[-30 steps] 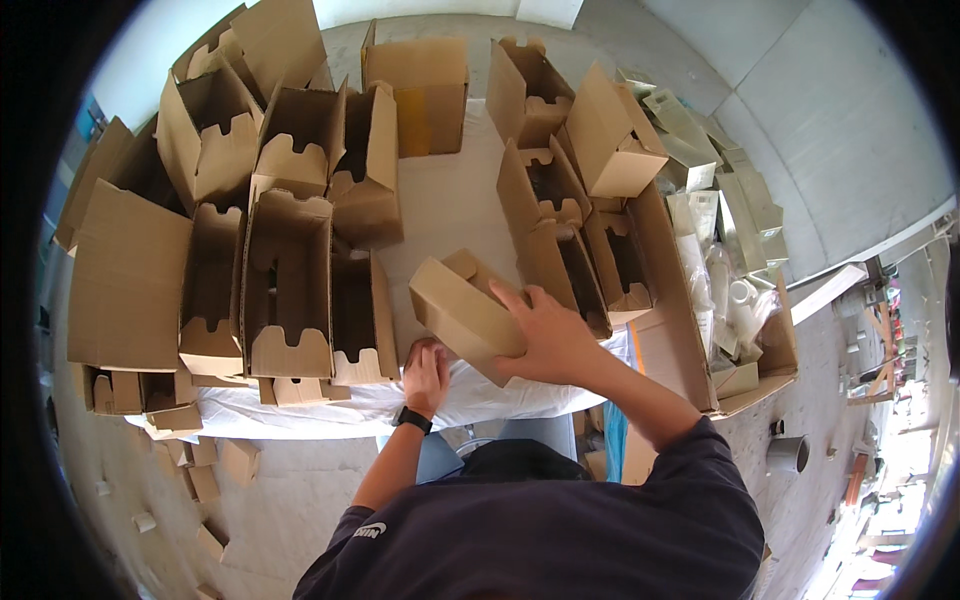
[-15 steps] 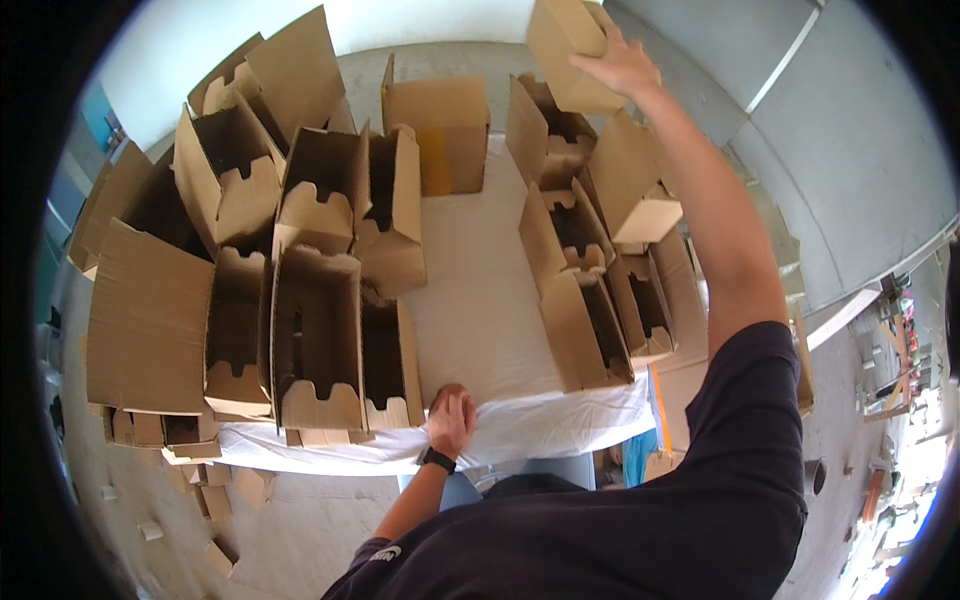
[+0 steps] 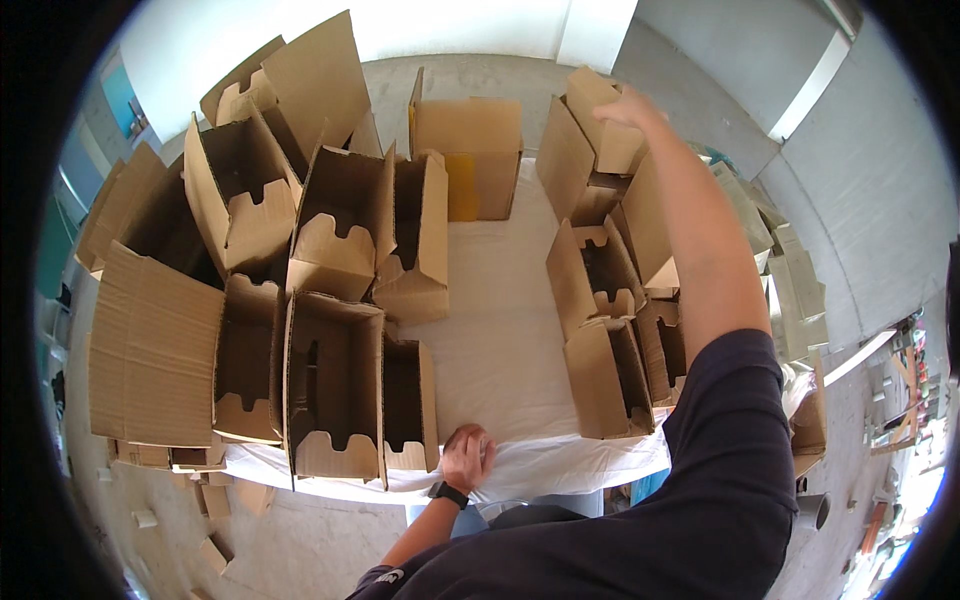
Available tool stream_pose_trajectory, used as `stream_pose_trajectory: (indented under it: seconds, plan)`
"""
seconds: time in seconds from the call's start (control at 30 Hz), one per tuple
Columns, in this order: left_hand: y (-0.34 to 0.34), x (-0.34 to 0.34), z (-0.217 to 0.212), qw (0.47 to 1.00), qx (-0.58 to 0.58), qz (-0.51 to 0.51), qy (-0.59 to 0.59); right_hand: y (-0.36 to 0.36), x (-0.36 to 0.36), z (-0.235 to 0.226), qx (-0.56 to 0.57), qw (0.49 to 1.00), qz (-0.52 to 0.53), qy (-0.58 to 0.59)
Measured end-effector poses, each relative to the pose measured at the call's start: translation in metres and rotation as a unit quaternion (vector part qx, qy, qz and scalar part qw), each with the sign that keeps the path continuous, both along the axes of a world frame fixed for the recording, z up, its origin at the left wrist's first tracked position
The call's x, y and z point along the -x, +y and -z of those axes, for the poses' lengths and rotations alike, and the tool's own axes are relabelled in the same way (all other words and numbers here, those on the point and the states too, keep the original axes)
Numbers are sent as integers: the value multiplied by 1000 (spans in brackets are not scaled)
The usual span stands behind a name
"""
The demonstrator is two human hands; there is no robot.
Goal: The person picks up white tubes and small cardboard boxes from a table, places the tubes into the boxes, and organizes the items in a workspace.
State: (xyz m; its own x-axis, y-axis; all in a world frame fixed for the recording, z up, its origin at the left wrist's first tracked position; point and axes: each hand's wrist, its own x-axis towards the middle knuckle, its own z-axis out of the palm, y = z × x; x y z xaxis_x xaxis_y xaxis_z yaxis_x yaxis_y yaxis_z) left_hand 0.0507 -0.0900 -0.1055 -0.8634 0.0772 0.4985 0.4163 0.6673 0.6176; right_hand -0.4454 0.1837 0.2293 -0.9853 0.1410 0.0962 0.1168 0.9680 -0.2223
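Observation:
My right hand (image 3: 630, 108), arm stretched to the far right, grips the upper part of a small brown cardboard box (image 3: 608, 138). That box sits down in a larger open-topped cardboard box (image 3: 567, 150), its upper part sticking out above the rim. At the table's front edge my left hand (image 3: 467, 462) rests with its fingers curled, a dark watch on the wrist. What those fingers hold, if anything, cannot be made out. Beside it on the left stands a narrow open cardboard box (image 3: 408, 457) with a notched front.
Several open cardboard boxes (image 3: 335, 455) with notched fronts crowd the left side of the white-covered table (image 3: 505, 340). A short row of boxes (image 3: 610, 385) lines the right side. A taped box (image 3: 495, 145) stands at the far middle. Cardboard pieces (image 3: 217, 550) lie on the floor.
My right hand has lowered the small box from above the far-right boxes into the open one. The view has shifted somewhat. My left hand remains at the table's front edge.

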Motion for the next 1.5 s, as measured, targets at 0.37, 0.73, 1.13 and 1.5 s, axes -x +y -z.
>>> stream_pose_trajectory:
  seconds: [0.37, 0.73, 1.13, 1.5]
  plan:
    - [0, 3, -1, 1000, 22, -8, -9, 25, 18, 24, -78, 990, 30, -110]
    - [1, 1, -3, 1000, 8, -10, -12, 17, 4, 23, -117, 992, -18, -40]
    - [0, 1, 2, 999, 11, -12, -29, -4, -38, 20, -338, 937, -75, -37]
    - [3, 0, -4, 1000, -1, 6, -25, -10, -39, 28, -292, 945, -124, 75]
